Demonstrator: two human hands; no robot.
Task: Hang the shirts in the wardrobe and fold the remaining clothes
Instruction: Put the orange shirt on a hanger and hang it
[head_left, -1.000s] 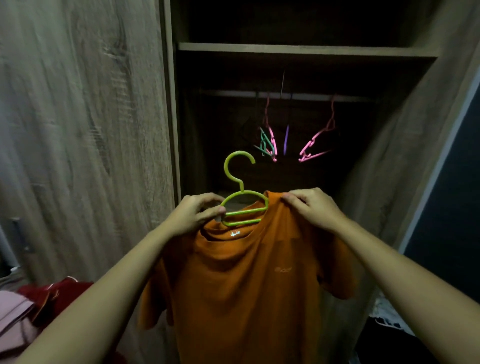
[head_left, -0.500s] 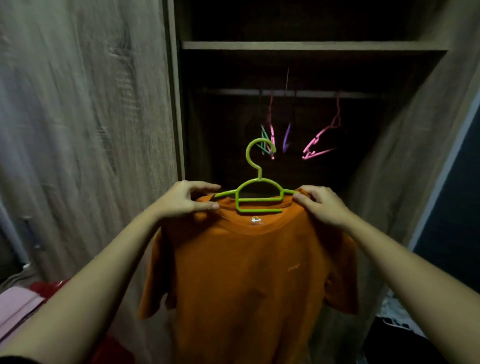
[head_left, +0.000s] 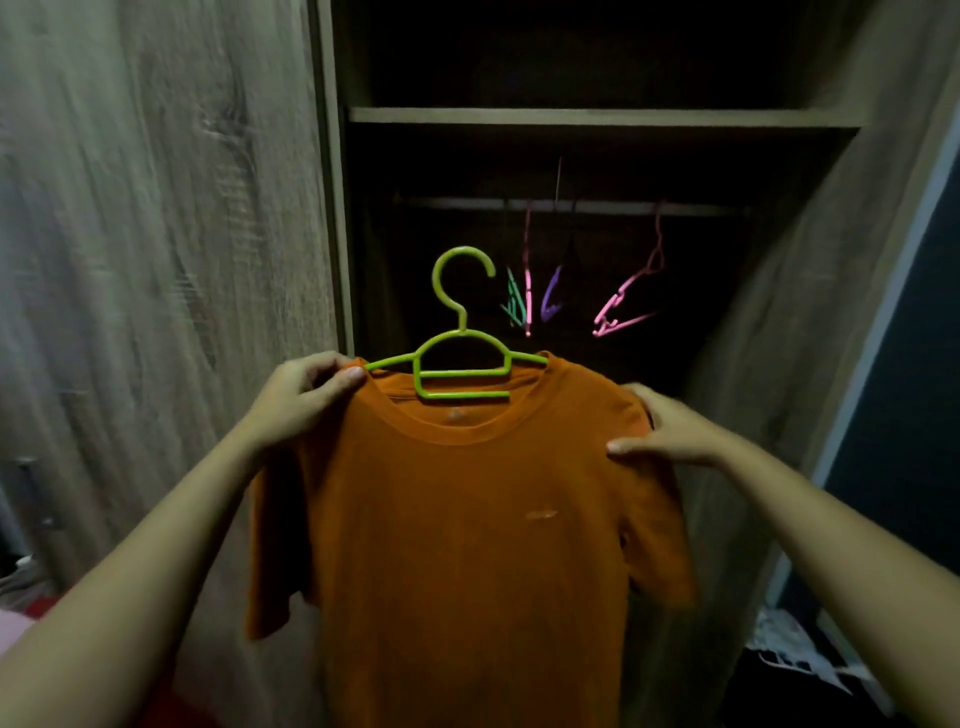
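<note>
An orange T-shirt (head_left: 467, 519) hangs on a lime green hanger (head_left: 460, 364) in front of the open wardrobe. The hanger's arms sit inside the collar and its hook points up. My left hand (head_left: 306, 397) pinches the shirt's left shoulder at the hanger's tip. My right hand (head_left: 670, 428) lies over the right shoulder seam with the thumb on the front of the fabric. The wardrobe rail (head_left: 571, 206) runs across the dark opening behind the shirt, above the hook.
Several empty hangers hang from the rail: green (head_left: 514, 304), pink (head_left: 528, 280), purple (head_left: 550, 301) and another pink (head_left: 631, 296). A shelf (head_left: 597, 117) sits above the rail. A wooden door panel (head_left: 156, 260) stands left. Red and pink clothes (head_left: 21, 618) lie at the lower left.
The hanger went fully into the collar and the shirt now hangs straight. My right hand slid from beside the collar out to the right shoulder. The view drew closer to the wardrobe.
</note>
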